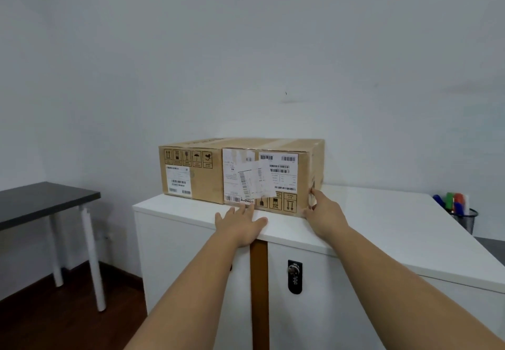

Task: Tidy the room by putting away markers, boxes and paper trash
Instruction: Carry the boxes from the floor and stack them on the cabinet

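Note:
A large brown cardboard box (207, 175) with white shipping labels and handling symbols rests on top of a white cabinet (382, 229), close to the back wall. My left hand (240, 224) lies flat on the cabinet top with its fingers spread, fingertips touching the lower front edge of the box. My right hand (322, 213) touches the box's near right corner, thumb up along the edge, fingers apart. Neither hand grips the box. Several coloured markers (452, 202) stand in a black mesh cup (466, 220) at the right.
The cabinet front has a black combination lock (295, 276) and a brown vertical strip (259, 289) between its doors. A dark-topped table with white legs (43, 202) stands at the left over a dark wooden floor. A plain white wall rises behind.

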Tool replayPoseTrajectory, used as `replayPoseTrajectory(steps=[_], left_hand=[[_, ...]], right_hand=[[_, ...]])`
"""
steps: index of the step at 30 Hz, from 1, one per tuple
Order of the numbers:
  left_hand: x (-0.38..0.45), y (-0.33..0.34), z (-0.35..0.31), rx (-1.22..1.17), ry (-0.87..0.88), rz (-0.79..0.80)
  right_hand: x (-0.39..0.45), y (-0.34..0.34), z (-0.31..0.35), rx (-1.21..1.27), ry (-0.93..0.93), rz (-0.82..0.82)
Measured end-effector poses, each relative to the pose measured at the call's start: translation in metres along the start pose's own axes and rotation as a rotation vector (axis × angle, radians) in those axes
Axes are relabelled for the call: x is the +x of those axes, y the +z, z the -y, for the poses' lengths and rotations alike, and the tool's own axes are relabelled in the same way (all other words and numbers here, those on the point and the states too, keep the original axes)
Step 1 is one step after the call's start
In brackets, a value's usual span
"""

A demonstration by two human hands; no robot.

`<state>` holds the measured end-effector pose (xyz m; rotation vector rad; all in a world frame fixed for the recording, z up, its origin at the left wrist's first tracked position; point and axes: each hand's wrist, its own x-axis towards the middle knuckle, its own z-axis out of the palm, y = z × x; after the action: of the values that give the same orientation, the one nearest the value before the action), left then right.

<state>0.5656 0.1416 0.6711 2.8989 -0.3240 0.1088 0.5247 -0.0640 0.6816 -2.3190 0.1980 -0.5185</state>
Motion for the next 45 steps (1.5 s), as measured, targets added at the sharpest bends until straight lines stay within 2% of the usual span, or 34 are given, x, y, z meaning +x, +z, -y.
replayPoseTrajectory(steps=[3,6,8,10,13,18,29,36,45], left_hand=[[-0.003,-0.001,0.002,-0.062,0.044,-0.013],[0.003,-0.007,0.013,-0.255,0.058,-0.177],[0.013,-0.016,0.030,-0.428,-0.029,-0.303],[0.026,-0.024,0.049,-0.489,-0.155,-0.307],[0.041,-0.020,0.059,-0.434,-0.279,-0.180],[0.063,-0.015,0.051,-0.274,-0.407,-0.166],[0.055,-0.007,0.038,-0.161,-0.235,-0.100],[0.054,-0.006,0.039,-0.144,-0.206,-0.087],[0.055,-0.007,0.031,-0.118,-0.243,-0.080]], right_hand=[[-0.003,-0.002,0.001,0.036,0.022,0.035],[0.000,-0.005,-0.001,0.100,0.056,0.057],[0.004,-0.007,-0.002,0.146,0.061,0.082],[0.010,-0.008,-0.004,0.170,0.073,0.116],[0.022,-0.005,-0.010,0.138,0.085,0.152],[0.030,0.003,-0.014,0.092,0.076,0.155],[0.024,-0.001,-0.015,0.119,0.067,0.158],[0.020,0.003,-0.006,-0.190,0.028,0.168],[0.022,0.005,-0.005,-0.301,0.010,0.114]])
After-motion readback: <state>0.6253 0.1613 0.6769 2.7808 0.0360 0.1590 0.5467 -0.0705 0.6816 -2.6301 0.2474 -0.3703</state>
